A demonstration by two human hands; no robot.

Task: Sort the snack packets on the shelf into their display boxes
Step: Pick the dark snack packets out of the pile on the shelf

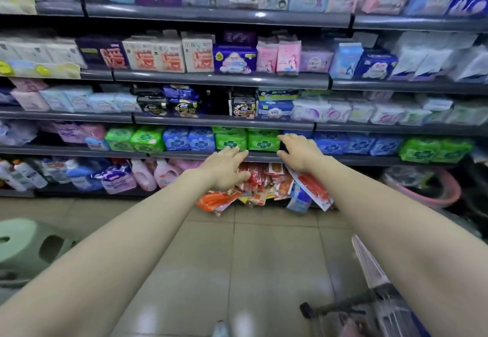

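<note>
snack packets (261, 186) are lying in a loose heap on the bottom shelf (15, 193), with several hanging over its front edge. left hand (227, 167) and right hand (298, 151) are hovering over the heap, fingers spread and gripping nothing. a careless sweep is risking overhanging packets sliding onto the floor (264, 244). display boxes are not showing anywhere, blur is smearing the labels, and the hands are hiding the heap's back.

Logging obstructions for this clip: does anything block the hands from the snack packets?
Nothing visible does. The left hand and right hand reach directly over the snack packets heaped on the bottom shelf; no other item lies between. Display boxes are not identifiable.
</note>
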